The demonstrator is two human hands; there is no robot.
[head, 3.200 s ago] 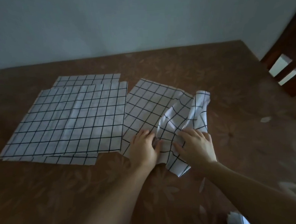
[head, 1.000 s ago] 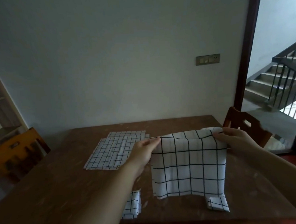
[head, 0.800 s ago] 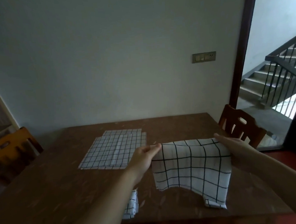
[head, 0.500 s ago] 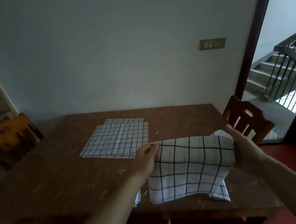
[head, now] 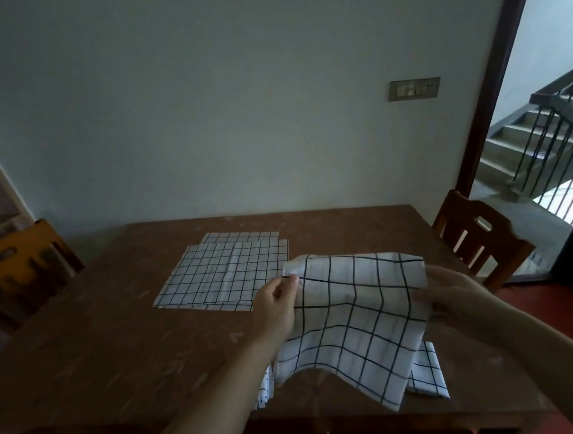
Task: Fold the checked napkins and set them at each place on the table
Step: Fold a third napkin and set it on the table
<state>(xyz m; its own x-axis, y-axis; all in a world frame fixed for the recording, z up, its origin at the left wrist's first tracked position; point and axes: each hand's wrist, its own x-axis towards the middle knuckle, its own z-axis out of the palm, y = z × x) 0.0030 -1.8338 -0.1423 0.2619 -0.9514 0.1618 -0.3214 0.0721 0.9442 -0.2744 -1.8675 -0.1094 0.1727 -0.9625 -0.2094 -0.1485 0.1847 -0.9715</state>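
I am looking down on the brown table [head: 111, 347], where a stack of flat napkins [head: 225, 277] is lying toward the far side. I am holding a checked napkin [head: 356, 320] in the air over the near edge, its lower part sagging. My left hand [head: 278, 309] is pinching its upper left corner; my right hand [head: 453, 293] is gripping the right edge.

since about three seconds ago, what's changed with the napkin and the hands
The checked napkin was bunched on the table under both hands; now it is lifted and spread, the left hand pinching its left top corner, the right hand gripping the right edge. Over the last second its top edge tipped away. The flat napkin stack stayed put.
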